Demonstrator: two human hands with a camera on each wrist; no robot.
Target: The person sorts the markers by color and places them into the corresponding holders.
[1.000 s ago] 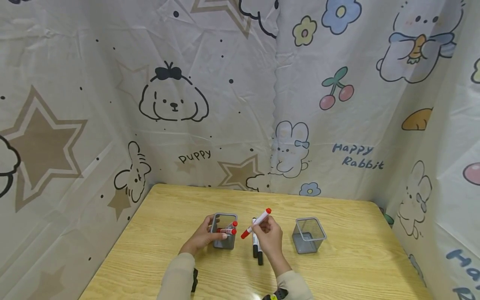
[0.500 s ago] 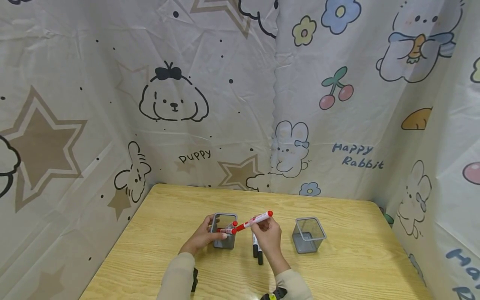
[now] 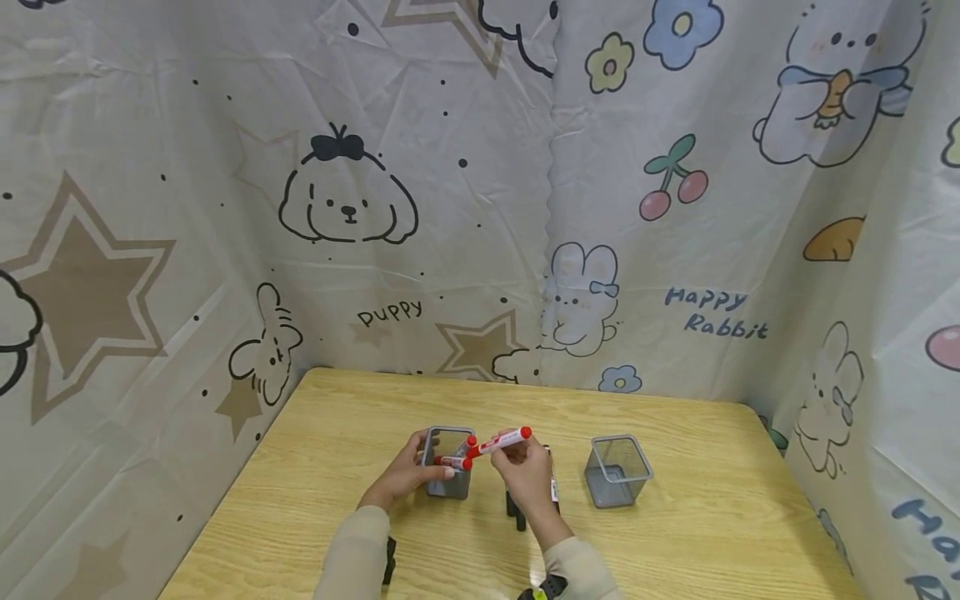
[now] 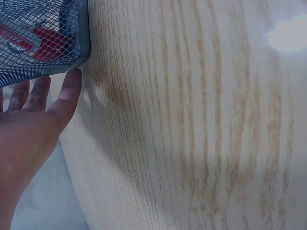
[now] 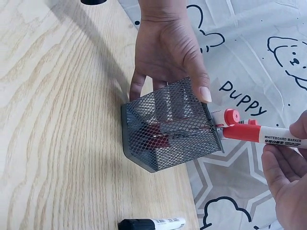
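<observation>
My left hand [image 3: 405,475] grips a grey mesh pen holder [image 3: 448,487] at the table's left middle, thumb near the rim and fingers behind the far side. In the right wrist view the holder [image 5: 177,139] has red-capped markers inside, their ends [image 5: 232,117] poking past the rim. Between thumb and fingers, my right hand [image 3: 528,479] pinches a red whiteboard marker [image 3: 506,441]. Its red cap end [image 5: 242,132] lies right at the holder's opening. The left wrist view catches the left fingers [image 4: 69,93] against the mesh base.
A second mesh holder [image 3: 618,483] stands to the right with nothing visible inside. Black-capped markers [image 3: 517,512] lie on the wooden table [image 3: 697,500], partly hidden under the right hand. Patterned cloth [image 3: 420,208] hangs behind and at both sides.
My right hand has moved left, bringing the red marker from beside the holder to its opening and tilting it flatter. Another marker now shows right of that hand. The left hand has stayed put.
</observation>
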